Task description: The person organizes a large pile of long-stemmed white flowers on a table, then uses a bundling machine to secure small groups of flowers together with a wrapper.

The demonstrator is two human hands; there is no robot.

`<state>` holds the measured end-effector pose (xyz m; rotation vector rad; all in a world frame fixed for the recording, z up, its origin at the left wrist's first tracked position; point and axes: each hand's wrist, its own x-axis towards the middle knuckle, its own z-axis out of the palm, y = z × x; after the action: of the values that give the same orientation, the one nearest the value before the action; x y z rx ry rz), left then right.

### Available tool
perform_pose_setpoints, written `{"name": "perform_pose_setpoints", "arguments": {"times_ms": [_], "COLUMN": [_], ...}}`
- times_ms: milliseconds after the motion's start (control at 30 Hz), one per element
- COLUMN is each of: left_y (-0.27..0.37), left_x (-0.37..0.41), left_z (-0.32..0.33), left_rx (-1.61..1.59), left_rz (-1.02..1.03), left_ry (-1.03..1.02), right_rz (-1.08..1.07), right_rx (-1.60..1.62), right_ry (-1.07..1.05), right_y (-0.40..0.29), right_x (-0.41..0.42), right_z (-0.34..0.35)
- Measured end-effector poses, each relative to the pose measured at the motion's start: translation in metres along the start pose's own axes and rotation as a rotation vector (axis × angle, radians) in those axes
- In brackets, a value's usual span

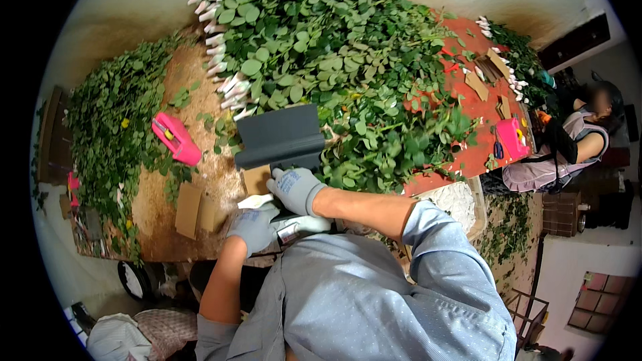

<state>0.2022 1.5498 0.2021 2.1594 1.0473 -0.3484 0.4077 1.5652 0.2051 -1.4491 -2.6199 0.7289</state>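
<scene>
My left hand [253, 229], in a grey work glove, is closed around a white-wrapped flower head [257, 201] at the front of the table. Close by on the right, my right hand [297, 191], also gloved, has its fingers curled down by a piece of brown cardboard [256, 179]; what lies under them is hidden. Just beyond stands a dark grey bent panel [281, 133]. Between my left hand and my shirt is a pale object with a label [301, 226], partly covered.
A large pile of leafy stems [326, 50] with white-wrapped heads covers the back. More foliage [118, 135] lies left. A pink tape dispenser [176, 139] and folded cardboard [189, 210] are nearer. Right are another pink dispenser [510, 138], a plastic crate [479, 200] and a person [577, 148].
</scene>
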Motion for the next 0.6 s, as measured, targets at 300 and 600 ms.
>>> {"name": "perform_pose_setpoints", "arguments": {"times_ms": [300,600], "left_y": [0.003,0.002], "left_x": [-0.002,-0.002], "left_z": [0.003,0.005], "left_rx": [-0.077,-0.090], "left_rz": [-0.028,0.001], "left_ry": [0.035,0.055], "right_rz": [0.154,0.031], "right_rx": [-0.316,-0.252], "right_ry": [-0.228,-0.027], "right_y": [0.038,0.031], "right_x": [0.002,-0.002], "right_z": [-0.004,-0.019]}}
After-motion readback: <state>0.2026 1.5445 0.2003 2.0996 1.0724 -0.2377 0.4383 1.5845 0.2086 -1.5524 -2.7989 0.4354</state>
